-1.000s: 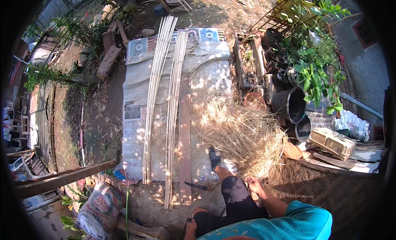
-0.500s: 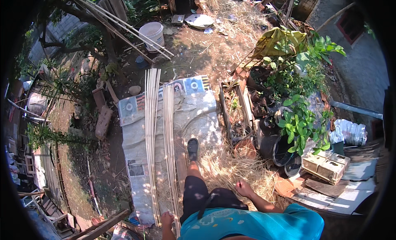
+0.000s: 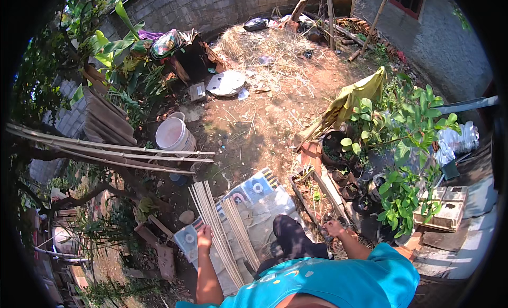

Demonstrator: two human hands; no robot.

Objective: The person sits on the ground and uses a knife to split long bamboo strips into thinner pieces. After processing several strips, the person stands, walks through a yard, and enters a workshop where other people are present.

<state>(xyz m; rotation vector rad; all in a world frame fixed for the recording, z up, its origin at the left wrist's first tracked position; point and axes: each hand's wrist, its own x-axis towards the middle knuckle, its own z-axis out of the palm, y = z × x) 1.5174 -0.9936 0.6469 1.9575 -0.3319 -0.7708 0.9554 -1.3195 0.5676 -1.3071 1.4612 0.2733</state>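
Observation:
My left hand is raised with its fingers curled in, and nothing shows in it. It is beside the left bundle of long pale split-bamboo strips, apart from them. A second, shorter-looking bundle of strips lies parallel on the right. Both rest on a worn printed mat spread over the ground. Out to the right, my right hand is also curled closed, near the edge of a planter, with nothing seen in it. My dark-clothed knee is bent forward over the mat.
Bamboo poles reach in from the left, in front of a white bucket. Potted plants and a wooden plank line the right. Dry straw and a round whitish lid lie farther off.
The view has tilted up and moved forward, showing more yard and the far wall. My left hand has come up from beside the strips' near end; my knee is now raised.

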